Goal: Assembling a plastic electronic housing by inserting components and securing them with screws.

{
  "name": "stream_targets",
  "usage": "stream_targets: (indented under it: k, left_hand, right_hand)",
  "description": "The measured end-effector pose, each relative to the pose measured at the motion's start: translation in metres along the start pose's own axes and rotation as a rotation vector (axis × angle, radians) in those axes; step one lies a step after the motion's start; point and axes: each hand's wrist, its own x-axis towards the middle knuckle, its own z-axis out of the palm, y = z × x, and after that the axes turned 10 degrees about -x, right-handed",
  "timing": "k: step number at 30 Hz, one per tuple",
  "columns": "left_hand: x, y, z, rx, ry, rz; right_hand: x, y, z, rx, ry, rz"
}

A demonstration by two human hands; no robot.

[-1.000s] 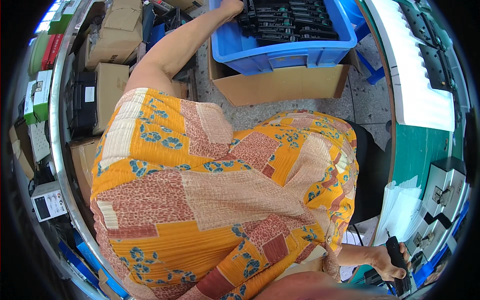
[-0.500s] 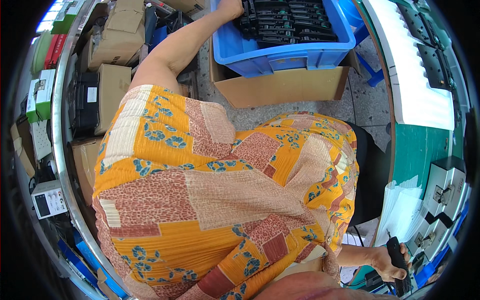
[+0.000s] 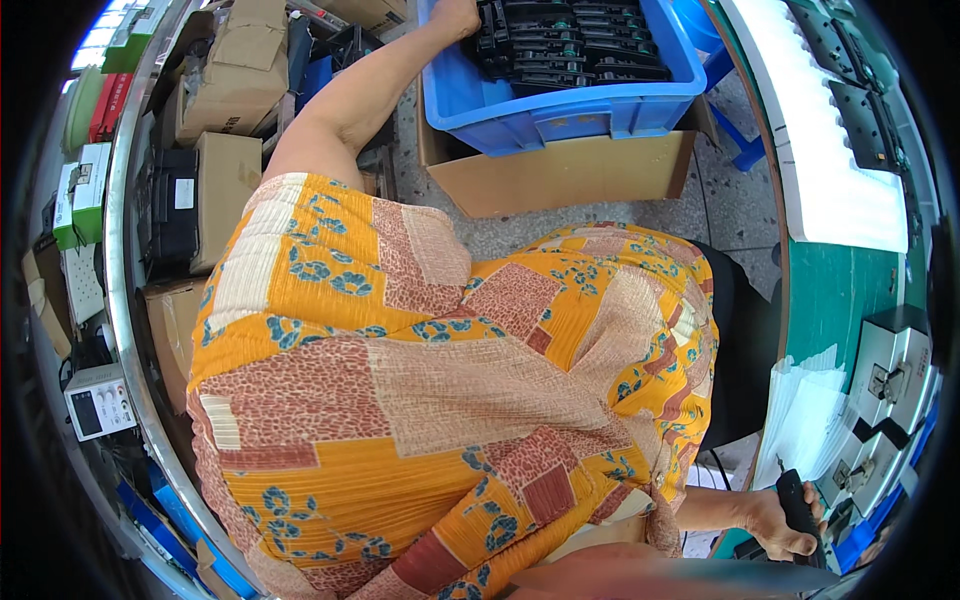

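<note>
My left hand (image 3: 456, 18) reaches over the left side of a blue plastic bin (image 3: 560, 128), right beside the stacked black parts (image 3: 575, 45) in it. The picture's top edge cuts off most of its fingers, so their grip does not show. At the lower right, my right hand (image 3: 768, 524) is closed around a black screwdriver (image 3: 797, 506). Its thin metal bit points up and away, over the edge of a green bench (image 3: 840, 300). Clear plastic sheets (image 3: 805, 405) lie just beyond the bit.
The bin rests on an open cardboard box (image 3: 560, 185) on the floor. White foam (image 3: 830, 215) carrying black parts (image 3: 862, 125) lies on the bench, with silvery metal fixtures (image 3: 888, 370) nearer. At left, cartons (image 3: 235, 85) stand beside a metal-edged shelf (image 3: 118, 240).
Both hands stay nearly where they were, the left at the bin and the right around the screwdriver. The whole view has shifted very slightly.
</note>
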Motion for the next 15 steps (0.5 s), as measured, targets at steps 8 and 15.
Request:
stream_targets:
  k: [8, 15]
  left_hand:
    - [0.0, 0.021, -0.032, 0.027, -0.033, -0.12]
    - [0.002, 0.064, -0.094, 0.125, -0.089, -0.232]
  right_hand:
    - [0.004, 0.006, -0.004, 0.033, -0.012, 0.031]
    - [0.006, 0.01, -0.007, 0.032, -0.025, 0.014]
